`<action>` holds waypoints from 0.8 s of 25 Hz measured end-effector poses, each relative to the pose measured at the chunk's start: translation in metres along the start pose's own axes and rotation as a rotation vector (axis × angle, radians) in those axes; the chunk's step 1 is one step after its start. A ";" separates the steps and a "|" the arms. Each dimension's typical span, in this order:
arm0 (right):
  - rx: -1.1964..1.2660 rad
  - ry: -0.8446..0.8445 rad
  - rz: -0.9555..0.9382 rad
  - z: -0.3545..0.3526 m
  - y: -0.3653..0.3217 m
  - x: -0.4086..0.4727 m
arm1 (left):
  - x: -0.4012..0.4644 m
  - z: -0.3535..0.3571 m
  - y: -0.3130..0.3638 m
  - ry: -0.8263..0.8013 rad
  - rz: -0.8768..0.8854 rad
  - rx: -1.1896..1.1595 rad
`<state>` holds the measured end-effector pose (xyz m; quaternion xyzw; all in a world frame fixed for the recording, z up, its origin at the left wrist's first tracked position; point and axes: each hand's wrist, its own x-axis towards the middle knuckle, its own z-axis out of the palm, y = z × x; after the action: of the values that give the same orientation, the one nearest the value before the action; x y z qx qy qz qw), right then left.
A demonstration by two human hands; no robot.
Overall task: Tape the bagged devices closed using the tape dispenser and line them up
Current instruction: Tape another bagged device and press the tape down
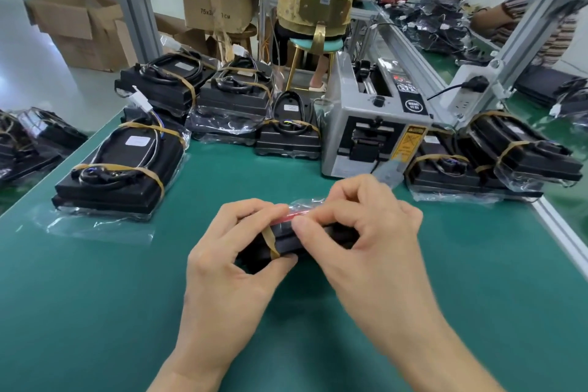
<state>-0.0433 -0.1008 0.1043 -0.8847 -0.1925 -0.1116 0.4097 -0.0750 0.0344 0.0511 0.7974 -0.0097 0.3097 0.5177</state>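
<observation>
The left hand (235, 251) grips the left end of a black bagged device (286, 243) with a tan rubber band, fingers curled over its top and thumb below. The right hand (359, 226) pinches the clear plastic bag flap (307, 205) on top of this device, near the middle of the green table mat (95, 312). Behind the hands stands the grey tape dispenser machine (370, 124). More black bagged devices lie at the left (124, 169), behind (288, 134) and at the right (445, 172).

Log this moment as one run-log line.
stage: taping bag | left hand: grips bagged device | right hand: pinches bag flap on top | tape dispenser: behind, untouched | device: on green mat
</observation>
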 end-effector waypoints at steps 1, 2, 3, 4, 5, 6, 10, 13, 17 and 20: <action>-0.035 0.035 0.005 0.006 0.002 -0.003 | -0.001 0.002 0.003 0.010 -0.002 0.003; -0.051 0.064 0.019 0.010 0.003 -0.006 | -0.003 0.003 0.006 0.020 -0.002 0.009; -0.053 0.089 0.033 0.014 0.003 -0.007 | -0.005 0.004 0.008 0.032 -0.001 0.016; -0.044 0.110 0.048 0.017 0.003 -0.007 | -0.006 0.005 0.010 0.040 -0.002 0.023; -0.027 0.125 0.064 0.019 0.003 -0.007 | -0.007 0.005 0.011 0.046 -0.006 0.029; -0.005 0.134 0.079 0.021 0.002 -0.007 | -0.008 0.006 0.011 0.048 -0.009 0.035; 0.106 0.138 0.149 0.016 0.004 -0.004 | -0.009 0.005 0.009 0.028 -0.022 0.090; 0.170 0.116 0.163 0.015 0.000 -0.003 | -0.008 0.004 0.008 0.030 -0.033 0.085; 0.067 0.099 0.154 0.016 -0.001 -0.004 | -0.007 0.004 0.010 0.041 -0.035 0.050; 0.106 0.111 0.155 0.014 0.004 -0.001 | -0.006 0.003 0.009 0.035 -0.044 0.053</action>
<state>-0.0418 -0.0925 0.0924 -0.8664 -0.1059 -0.1181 0.4735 -0.0815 0.0257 0.0541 0.8053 0.0251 0.3123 0.5033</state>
